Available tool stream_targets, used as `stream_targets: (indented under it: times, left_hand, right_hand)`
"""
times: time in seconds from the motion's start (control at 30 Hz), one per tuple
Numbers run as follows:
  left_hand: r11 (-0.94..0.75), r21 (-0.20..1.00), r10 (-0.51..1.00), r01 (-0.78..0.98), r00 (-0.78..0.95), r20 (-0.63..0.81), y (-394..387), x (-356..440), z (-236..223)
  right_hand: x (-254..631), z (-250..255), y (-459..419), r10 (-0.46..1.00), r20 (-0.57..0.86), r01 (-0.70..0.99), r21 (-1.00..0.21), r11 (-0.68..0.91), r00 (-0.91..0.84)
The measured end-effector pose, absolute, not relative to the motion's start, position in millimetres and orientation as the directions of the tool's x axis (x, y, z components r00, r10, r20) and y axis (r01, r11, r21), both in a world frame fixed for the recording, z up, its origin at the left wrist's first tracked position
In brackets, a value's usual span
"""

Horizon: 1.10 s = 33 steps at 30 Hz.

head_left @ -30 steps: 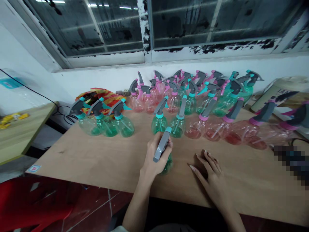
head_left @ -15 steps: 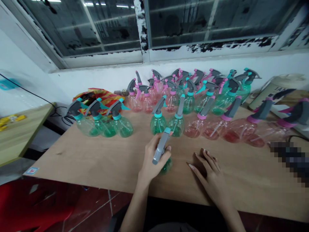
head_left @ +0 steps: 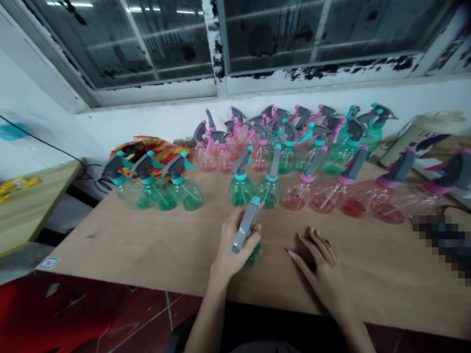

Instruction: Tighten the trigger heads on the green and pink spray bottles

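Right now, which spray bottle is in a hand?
The green bottle gripped by the left hand, nearest the table's front edge; the other bottles sit farther back, ungripped.

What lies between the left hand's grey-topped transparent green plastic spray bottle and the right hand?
In the head view, only flat brown wooden tabletop lies between the held bottle and the right hand.

Left of the held spray bottle (head_left: 245, 229), bare tabletop (head_left: 147, 245) gives passage; two green sprayers (head_left: 241, 190) block behind it, right hand (head_left: 324, 269) rightward.
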<state>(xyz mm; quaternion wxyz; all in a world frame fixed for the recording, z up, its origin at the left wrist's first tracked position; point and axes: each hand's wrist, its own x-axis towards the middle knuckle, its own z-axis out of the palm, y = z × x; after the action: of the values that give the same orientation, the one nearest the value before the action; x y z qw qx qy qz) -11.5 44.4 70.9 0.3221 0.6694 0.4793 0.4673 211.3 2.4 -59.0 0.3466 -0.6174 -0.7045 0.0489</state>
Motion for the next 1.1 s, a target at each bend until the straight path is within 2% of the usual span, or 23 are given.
stream_targets:
  times: [0.2, 0.9, 1.1]
  left_hand:
    - [-0.312, 0.879, 0.95, 0.361, 0.134, 0.282, 47, -9, 77]
    - [-0.403, 0.829, 0.912, 0.388, 0.102, 0.396, 55, 1, 66]
    - [-0.389, 0.851, 0.92, 0.353, 0.108, 0.376, 54, 0, 66]
  right_hand:
    - [211, -58, 2, 0.898, 0.44, 0.827, -0.509, 0.239, 0.012]
    - [212, -62, 3, 0.89, 0.455, 0.853, -0.457, 0.25, -0.016]
    - [212, -60, 2, 0.886, 0.462, 0.865, -0.43, 0.257, -0.034]
